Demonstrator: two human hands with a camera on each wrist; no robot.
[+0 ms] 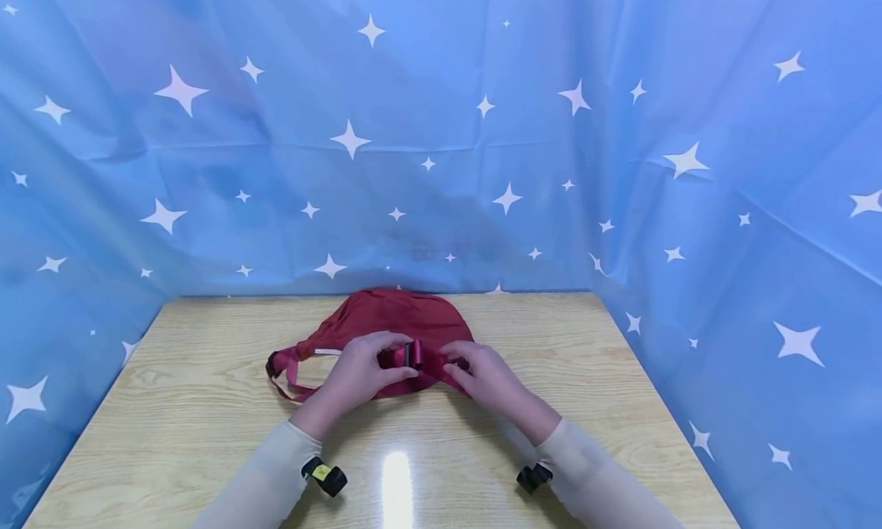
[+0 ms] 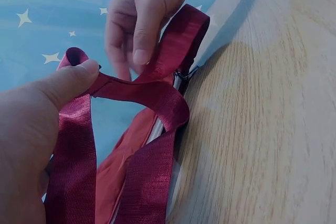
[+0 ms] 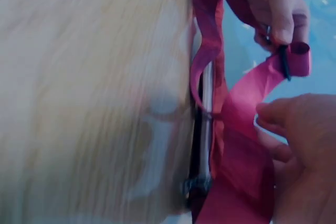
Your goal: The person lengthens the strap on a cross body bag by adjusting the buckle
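Note:
A dark red waist bag lies on the table with its zip along the side near me. Its wide maroon strap is raised in loops in front of the bag. My left hand pinches the strap between thumb and fingers beside a black slider, where the webbing folds into a small loop. Farther along the same strap, my right hand holds it between thumb and fingers. Some of the right fingers are hidden behind the webbing in the right wrist view.
A black buckle on the strap rests at the bag's left end. The wooden table reaches back to a blue star-patterned curtain, which also hangs along both sides. Each sleeve carries a black wrist camera.

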